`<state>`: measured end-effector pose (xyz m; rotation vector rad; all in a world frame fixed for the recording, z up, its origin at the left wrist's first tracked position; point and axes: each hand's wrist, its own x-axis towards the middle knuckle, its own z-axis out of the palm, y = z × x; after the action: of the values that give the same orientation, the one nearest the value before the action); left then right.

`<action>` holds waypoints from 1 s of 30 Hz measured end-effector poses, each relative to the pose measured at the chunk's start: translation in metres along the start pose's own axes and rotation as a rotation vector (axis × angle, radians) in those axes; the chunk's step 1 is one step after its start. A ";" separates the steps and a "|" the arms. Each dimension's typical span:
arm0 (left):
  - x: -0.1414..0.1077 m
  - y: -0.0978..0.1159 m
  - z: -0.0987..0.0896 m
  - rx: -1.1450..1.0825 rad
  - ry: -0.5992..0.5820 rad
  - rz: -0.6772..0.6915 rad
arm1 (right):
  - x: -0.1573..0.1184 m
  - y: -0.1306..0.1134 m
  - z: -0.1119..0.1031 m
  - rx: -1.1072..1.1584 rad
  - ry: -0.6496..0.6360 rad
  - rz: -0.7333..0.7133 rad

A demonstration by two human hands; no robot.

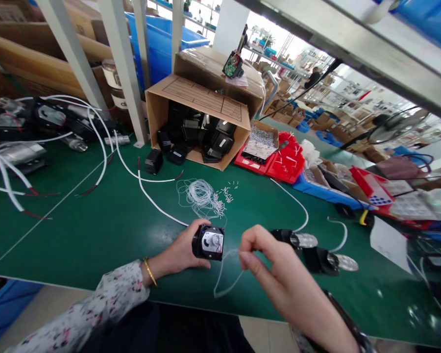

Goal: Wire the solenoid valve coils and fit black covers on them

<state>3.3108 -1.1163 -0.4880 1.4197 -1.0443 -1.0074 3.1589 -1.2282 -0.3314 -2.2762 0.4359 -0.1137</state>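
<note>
My left hand (191, 247) is wrapped round a black square housing (208, 242), whose open face shows a metal plate, a round silver part and thin red and black wires. A white cable runs from behind it across the table. To its right, my right hand (266, 262) pinches a thin clear cord (225, 294) that loops down towards the housing. Whether the cord is fixed to the housing I cannot tell. Beyond the hands lies a tangled coil of the same clear cord (200, 192), beside a scatter of small white and dark pieces (225, 198).
A cardboard box (206, 95) on its side holds several black housings. Red bins (284, 164) with small parts stand right of it. Two black units with clear ends (330, 260) lie at right. Cabled metal assemblies (25, 147) crowd the left, near grey rack posts (123, 63).
</note>
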 end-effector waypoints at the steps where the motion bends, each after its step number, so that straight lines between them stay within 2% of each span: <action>1: 0.000 -0.001 0.000 0.006 -0.004 0.004 | 0.001 0.000 0.012 0.040 -0.058 0.010; 4: 0.000 -0.002 0.000 0.022 -0.007 0.011 | 0.010 0.012 0.043 0.092 -0.131 0.037; 7: 0.000 -0.002 0.000 0.021 0.005 0.018 | 0.021 0.031 0.058 0.085 -0.090 0.050; 10: 0.000 -0.002 -0.001 0.005 0.011 0.016 | 0.028 0.041 0.054 0.099 -0.064 0.068; 17: 0.000 -0.002 -0.001 -0.019 0.010 -0.023 | 0.034 0.046 0.030 0.114 -0.048 0.083; 20: -0.001 0.000 -0.002 -0.022 -0.016 -0.027 | 0.041 0.058 0.029 0.047 -0.072 0.053; 24: -0.002 0.002 -0.004 -0.005 -0.025 -0.020 | 0.056 0.072 0.029 -0.089 -0.093 -0.066; 27: -0.005 0.000 -0.003 0.067 0.009 0.023 | 0.066 0.077 0.032 -0.134 -0.121 -0.116; 30: -0.011 -0.007 0.002 0.156 0.070 0.044 | 0.073 0.078 0.036 -0.162 -0.163 -0.087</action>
<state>3.3068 -1.1058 -0.4951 1.5407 -1.1170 -0.8535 3.2136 -1.2764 -0.4177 -2.4412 0.2684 0.0657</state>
